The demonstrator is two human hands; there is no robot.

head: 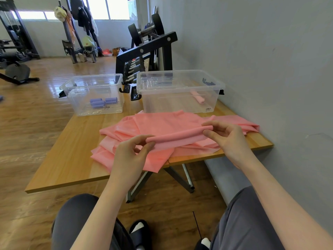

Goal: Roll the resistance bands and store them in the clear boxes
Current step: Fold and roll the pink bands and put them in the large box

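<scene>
both hands pinch the ends of a thin, tube-like fold along the near edge of a pink resistance band [173, 136]: the left hand [131, 152] grips its left end between thumb and fingers, the right hand [227, 139] its right end. the smooth, matte, rubbery sheet lies crumpled in loose layers on the wooden worktop [68, 165], just in front of the right clear plastic box [180, 91], which holds one small pink roll [199, 98]. left of that box stands a second clear box [93, 94] with three purple rolls [102, 101].
</scene>
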